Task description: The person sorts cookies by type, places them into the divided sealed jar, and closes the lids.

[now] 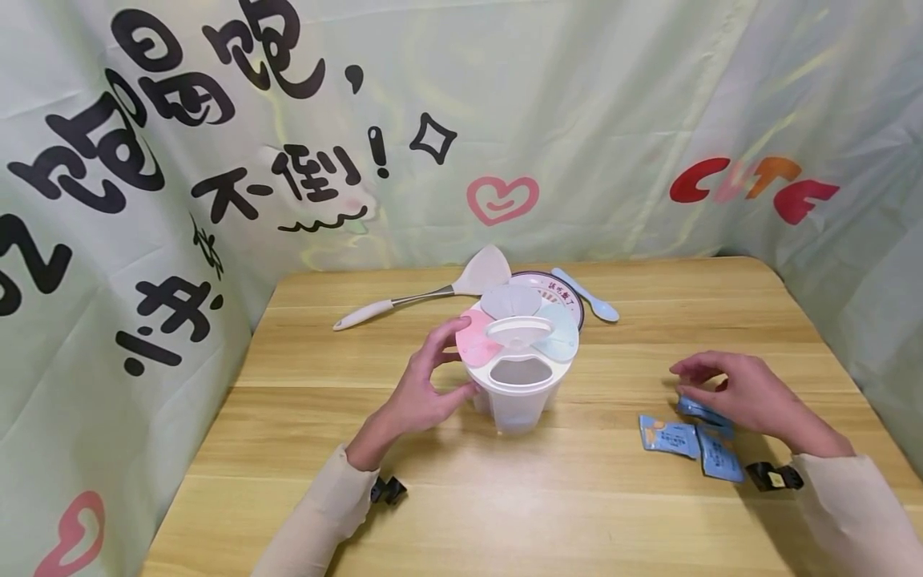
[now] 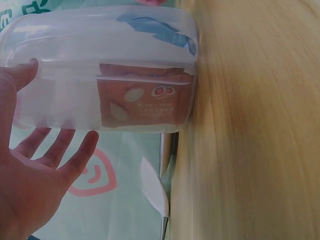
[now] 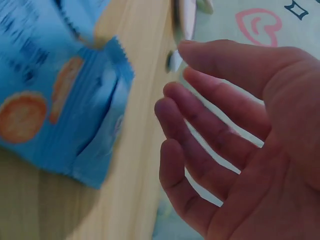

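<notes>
A see-through compartment box (image 1: 517, 409) with a white lid and pastel petal flaps stands mid-table. Its front flap (image 1: 519, 329) is raised over an opening. My left hand (image 1: 425, 385) holds the box by its left side, thumb toward the front, fingers toward the back. Through the wall, the left wrist view shows a brown snack packet (image 2: 145, 97) and a blue packet (image 2: 160, 31) inside. To the right, my right hand (image 1: 750, 397) hovers over several blue snack packets (image 1: 671, 437), its fingers loosely bent with nothing between them. Biscuits are printed on the nearest blue packet (image 3: 75, 115).
Behind the box lies a round plate (image 1: 570, 295) with a dark rim, partly covered by it. A white spatula (image 1: 483, 272) lies at the back left, a light blue spoon (image 1: 600, 308) at the back right. A printed cloth (image 1: 591, 160) hangs behind the wooden table (image 1: 534, 513).
</notes>
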The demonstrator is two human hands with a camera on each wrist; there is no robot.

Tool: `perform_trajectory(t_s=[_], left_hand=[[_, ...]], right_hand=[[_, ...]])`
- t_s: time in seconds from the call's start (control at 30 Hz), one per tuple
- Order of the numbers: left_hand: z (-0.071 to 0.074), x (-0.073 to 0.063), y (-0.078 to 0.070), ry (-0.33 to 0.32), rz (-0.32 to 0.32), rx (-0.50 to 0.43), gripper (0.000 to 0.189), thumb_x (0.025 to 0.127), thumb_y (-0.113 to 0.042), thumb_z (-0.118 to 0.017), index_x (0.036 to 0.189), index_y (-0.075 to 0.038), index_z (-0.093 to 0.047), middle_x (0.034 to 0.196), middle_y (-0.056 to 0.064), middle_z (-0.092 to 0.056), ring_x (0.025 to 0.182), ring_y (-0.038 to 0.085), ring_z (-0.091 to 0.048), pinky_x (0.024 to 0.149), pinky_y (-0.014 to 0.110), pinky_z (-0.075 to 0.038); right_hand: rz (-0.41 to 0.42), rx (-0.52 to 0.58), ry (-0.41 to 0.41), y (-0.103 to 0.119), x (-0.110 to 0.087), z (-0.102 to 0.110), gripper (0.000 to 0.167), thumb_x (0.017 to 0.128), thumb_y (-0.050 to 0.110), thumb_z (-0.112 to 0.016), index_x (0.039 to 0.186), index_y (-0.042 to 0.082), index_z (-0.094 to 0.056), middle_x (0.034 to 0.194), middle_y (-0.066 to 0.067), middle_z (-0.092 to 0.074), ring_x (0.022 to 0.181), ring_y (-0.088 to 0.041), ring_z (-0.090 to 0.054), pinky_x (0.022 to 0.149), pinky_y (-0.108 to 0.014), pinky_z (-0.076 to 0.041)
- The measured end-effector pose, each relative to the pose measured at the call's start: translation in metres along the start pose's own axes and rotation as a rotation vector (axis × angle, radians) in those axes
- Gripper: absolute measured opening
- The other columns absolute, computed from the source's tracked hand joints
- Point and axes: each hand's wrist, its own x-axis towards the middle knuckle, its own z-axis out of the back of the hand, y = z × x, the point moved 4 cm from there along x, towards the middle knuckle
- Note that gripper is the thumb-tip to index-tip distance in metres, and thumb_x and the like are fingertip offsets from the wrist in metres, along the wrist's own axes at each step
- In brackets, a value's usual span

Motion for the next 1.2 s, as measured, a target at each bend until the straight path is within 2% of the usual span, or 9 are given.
perform_trajectory(t_s=[0.17, 0.47, 0.63, 0.83, 1.0, 1.2], left_hand=[[0.000, 0.000, 0.001, -0.001, -0.002, 0.003, 0.086, 0.087, 0.008, -0.085, 0.159, -0.005, -0.041, 0.166, 0.022, -0.047, 0.133, 0.042, -0.064, 0.105, 0.051, -0.064], [0.001, 0.000, 0.001, -0.002, -0.010, 0.008, 0.086, 0.087, 0.007, -0.085, 0.160, -0.005, -0.041, 0.166, 0.023, -0.047, 0.132, 0.044, -0.064, 0.106, 0.049, -0.064], [0.001, 0.001, 0.000, -0.002, -0.008, 0.007, 0.086, 0.087, 0.007, -0.085, 0.160, -0.006, -0.041, 0.167, 0.022, -0.047, 0.134, 0.043, -0.064, 0.106, 0.049, -0.064], [0.000, 0.001, 0.000, -0.002, -0.016, 0.004, 0.086, 0.087, 0.008, -0.085, 0.159, -0.005, -0.041, 0.166, 0.023, -0.047, 0.135, 0.044, -0.063, 0.105, 0.053, -0.064], [0.000, 0.001, 0.001, -0.002, -0.014, 0.008, 0.086, 0.087, 0.008, -0.084, 0.160, -0.006, -0.041, 0.166, 0.022, -0.047, 0.135, 0.044, -0.063, 0.105, 0.050, -0.064], [0.000, 0.000, 0.000, 0.002, 0.007, 0.008, 0.086, 0.087, 0.006, -0.085, 0.160, -0.007, -0.041, 0.167, 0.021, -0.047, 0.135, 0.042, -0.063, 0.106, 0.047, -0.064]], right_hand=[[-0.044, -0.004, 0.044, -0.007, -0.002, -0.002, 0.028, 0.090, 0.011, -0.089, 0.115, 0.001, -0.079, 0.102, -0.007, -0.081, 0.083, 0.008, -0.063, 0.068, -0.019, -0.059], [-0.062, -0.026, 0.118, -0.017, -0.006, -0.005, 0.029, 0.092, 0.013, -0.088, 0.116, 0.001, -0.078, 0.106, -0.008, -0.080, 0.089, -0.002, -0.068, 0.073, -0.021, -0.061], [-0.074, -0.036, 0.130, -0.020, -0.006, -0.006, 0.033, 0.090, 0.011, -0.090, 0.118, -0.001, -0.078, 0.106, -0.009, -0.080, 0.088, -0.009, -0.070, 0.073, -0.022, -0.059], [-0.071, -0.045, 0.133, -0.021, -0.004, -0.006, 0.033, 0.088, 0.012, -0.091, 0.116, 0.001, -0.078, 0.101, -0.003, -0.078, 0.085, -0.004, -0.065, 0.071, -0.023, -0.056], [-0.075, -0.048, 0.146, -0.019, -0.001, -0.007, 0.035, 0.087, 0.013, -0.092, 0.117, 0.001, -0.078, 0.099, -0.001, -0.076, 0.084, -0.004, -0.063, 0.071, -0.023, -0.056], [-0.099, -0.044, 0.157, -0.018, 0.002, -0.006, 0.038, 0.087, 0.012, -0.091, 0.120, 0.001, -0.076, 0.103, -0.009, -0.077, 0.088, -0.018, -0.065, 0.069, -0.024, -0.053]])
